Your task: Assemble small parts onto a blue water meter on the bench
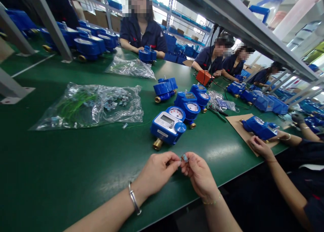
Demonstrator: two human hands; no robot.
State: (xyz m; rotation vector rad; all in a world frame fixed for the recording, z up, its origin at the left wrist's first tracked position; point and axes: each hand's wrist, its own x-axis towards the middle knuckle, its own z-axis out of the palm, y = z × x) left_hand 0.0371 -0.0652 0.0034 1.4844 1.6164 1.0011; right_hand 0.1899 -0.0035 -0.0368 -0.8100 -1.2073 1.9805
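Observation:
My left hand (157,171) and my right hand (198,174) meet just above the near edge of the green table (76,171). Both pinch a small blue-grey seal part (184,158) between their fingertips. A silver bangle sits on my left wrist. Just beyond my hands lies a blue water meter (168,125) with a white display and a brass fitting. Behind it more blue meters (191,103) stand in a loose row.
A clear plastic bag of small parts and green wires (88,105) lies at left, another bag (130,68) farther back. A co-worker's hands (260,146) hold a blue meter on a cardboard sheet at right. Other people sit across the table. Metal shelf frames run overhead.

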